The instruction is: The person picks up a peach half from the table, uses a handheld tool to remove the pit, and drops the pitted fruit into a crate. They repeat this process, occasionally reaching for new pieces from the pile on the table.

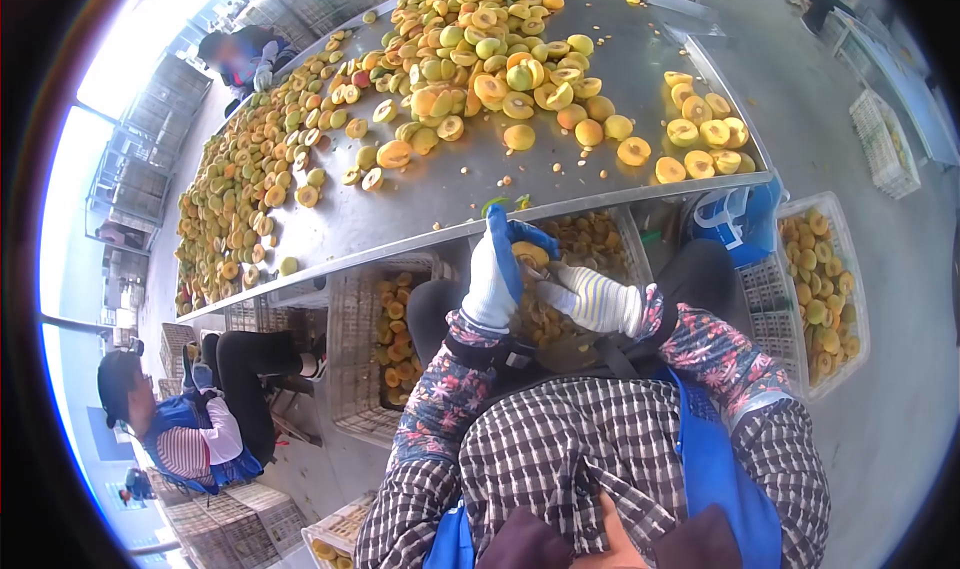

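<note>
My left hand (497, 269), in a white glove with blue-coated fingers, is closed around a yellow-orange fruit half (530, 256) just in front of the metal table's near edge. From the right, my right hand (592, 297), in a striped white knit glove, meets it at the fruit with its fingers pressed together. Whatever sits between the right fingers is too small to make out. Below both hands is a crate of fruit halves (588, 241), partly hidden by them.
Heaps of cut fruit (480, 44) lie on the metal table (400, 219). Crates of fruit stand under its edge and at the right (822, 289), near a blue container (735, 219). One person (190, 429) sits at the left, another (245, 59) works at the far left.
</note>
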The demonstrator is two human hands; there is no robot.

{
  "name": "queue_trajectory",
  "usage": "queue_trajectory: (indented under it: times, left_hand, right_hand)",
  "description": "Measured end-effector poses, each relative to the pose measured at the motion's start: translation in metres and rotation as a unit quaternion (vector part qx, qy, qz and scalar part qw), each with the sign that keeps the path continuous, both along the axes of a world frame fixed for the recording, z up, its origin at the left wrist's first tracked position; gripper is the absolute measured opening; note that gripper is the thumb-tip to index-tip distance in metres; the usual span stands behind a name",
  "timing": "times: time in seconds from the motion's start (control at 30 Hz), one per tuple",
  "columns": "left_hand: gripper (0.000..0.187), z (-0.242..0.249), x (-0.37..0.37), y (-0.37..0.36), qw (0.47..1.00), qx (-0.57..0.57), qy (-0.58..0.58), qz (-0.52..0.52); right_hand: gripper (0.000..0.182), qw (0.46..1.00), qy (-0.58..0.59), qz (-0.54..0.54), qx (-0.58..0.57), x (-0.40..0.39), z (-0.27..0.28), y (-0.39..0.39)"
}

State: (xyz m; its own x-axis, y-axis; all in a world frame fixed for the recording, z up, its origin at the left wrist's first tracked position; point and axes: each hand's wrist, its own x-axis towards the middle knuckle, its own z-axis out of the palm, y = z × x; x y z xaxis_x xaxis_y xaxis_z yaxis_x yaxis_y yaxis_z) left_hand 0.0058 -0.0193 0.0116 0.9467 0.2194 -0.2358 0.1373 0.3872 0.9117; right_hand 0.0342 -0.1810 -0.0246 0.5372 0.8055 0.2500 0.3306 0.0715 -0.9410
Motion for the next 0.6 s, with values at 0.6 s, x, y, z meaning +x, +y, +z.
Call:
queue_trajectory:
  times: [0.6]
  left_hand:
    - [0.057,-0.007,-0.001,0.022,0.994,-0.003,-0.048,0.095]
  right_hand:
    - [0.047,0.897,0.389,0.103,-0.183,0.017,0.028,-0.046]
